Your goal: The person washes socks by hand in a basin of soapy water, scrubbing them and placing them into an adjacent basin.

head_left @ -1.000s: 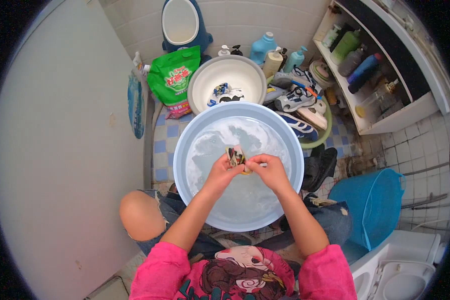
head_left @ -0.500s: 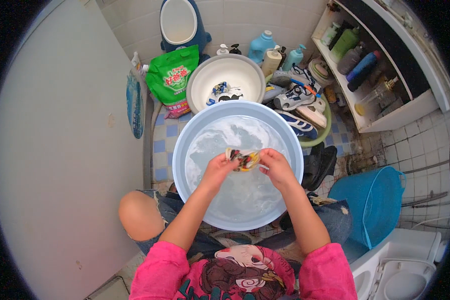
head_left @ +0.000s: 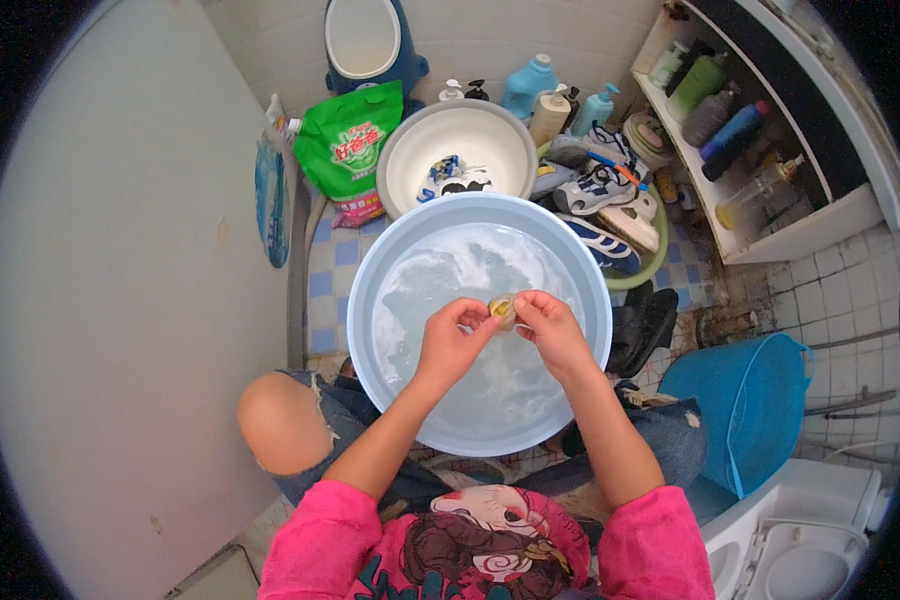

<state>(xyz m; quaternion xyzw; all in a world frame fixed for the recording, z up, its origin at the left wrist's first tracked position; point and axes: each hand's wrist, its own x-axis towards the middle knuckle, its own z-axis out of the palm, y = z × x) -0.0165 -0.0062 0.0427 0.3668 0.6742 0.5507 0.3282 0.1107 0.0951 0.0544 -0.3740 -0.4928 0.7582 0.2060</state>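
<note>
Above the light blue basin (head_left: 370, 260) of sudsy water (head_left: 440, 260), I hold a small patterned cloth (head_left: 503, 311) between both hands. It is bunched up, with yellow and greyish-beige showing; its exact kind is hard to make out. My left hand (head_left: 457, 338) pinches its left side with thumb and fingertips. On the other side, my right hand (head_left: 550, 335) is closed on its edge. Just beyond the blue basin stands a white basin (head_left: 406, 160), where small blue, black and white cloth pieces (head_left: 455, 178) lie.
A green detergent bag (head_left: 345, 145) stands left of the white basin. Shoes (head_left: 610, 205) are piled in a green tub (head_left: 660, 235) at the right. A blue bucket (head_left: 760, 410), a toilet (head_left: 800, 550) and a shelf of bottles (head_left: 735, 225) line the right; a pale panel (head_left: 140, 300) fills the left.
The cloth was spread wider, showing its red, black and yellow print; now it is bunched smaller. My left hand has moved right, closer to my right hand.
</note>
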